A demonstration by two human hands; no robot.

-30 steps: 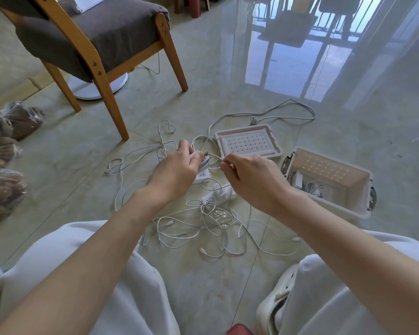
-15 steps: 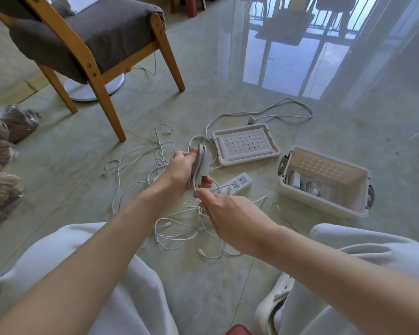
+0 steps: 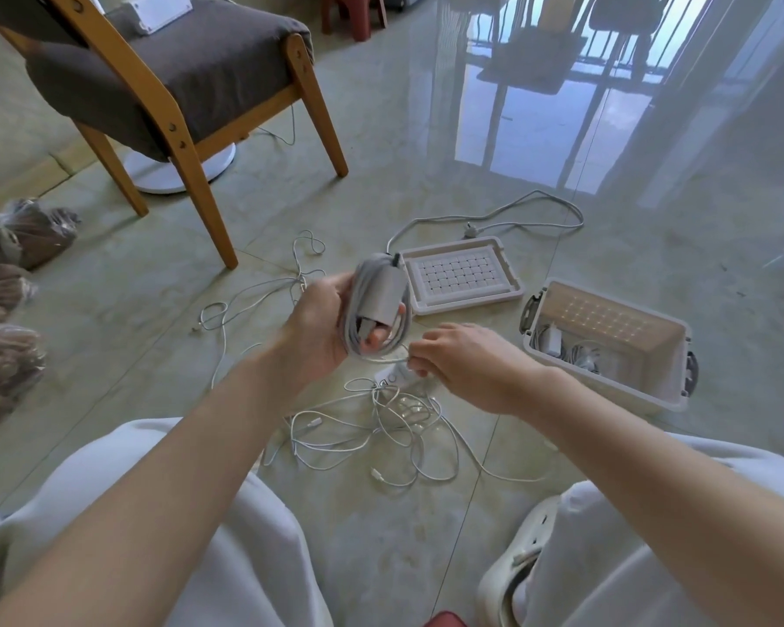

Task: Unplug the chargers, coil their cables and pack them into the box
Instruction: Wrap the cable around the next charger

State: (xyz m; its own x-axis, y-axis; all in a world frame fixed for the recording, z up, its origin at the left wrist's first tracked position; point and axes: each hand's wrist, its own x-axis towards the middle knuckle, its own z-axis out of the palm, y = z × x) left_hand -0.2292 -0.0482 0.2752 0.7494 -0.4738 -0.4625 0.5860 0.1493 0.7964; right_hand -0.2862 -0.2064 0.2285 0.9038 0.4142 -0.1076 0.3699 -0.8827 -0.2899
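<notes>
My left hand (image 3: pixel 320 325) grips a grey-white charger (image 3: pixel 383 294) with its cable wound in loops around the block and my fingers. My right hand (image 3: pixel 465 359) sits just below and right of it, pinching the loose end of that cable. A tangle of thin white cables (image 3: pixel 381 423) lies on the floor under both hands, with a white power strip (image 3: pixel 392 377) partly hidden there. The white plastic box (image 3: pixel 652 382) stands open at the right, with a charger and coiled cables (image 3: pixel 566 348) inside.
The box's lid (image 3: pixel 460 305) lies flat behind the hands, a grey cord and plug (image 3: pixel 494 219) curving past it. A wooden chair (image 3: pixel 186 97) stands at back left over a white round base. Plastic bags (image 3: pixel 5 300) lie at the left edge. My knees fill the foreground.
My left hand has lifted the charger higher and turned it, with more cable wound around it. My right hand has moved right, drawing the cable's end along below the coil.
</notes>
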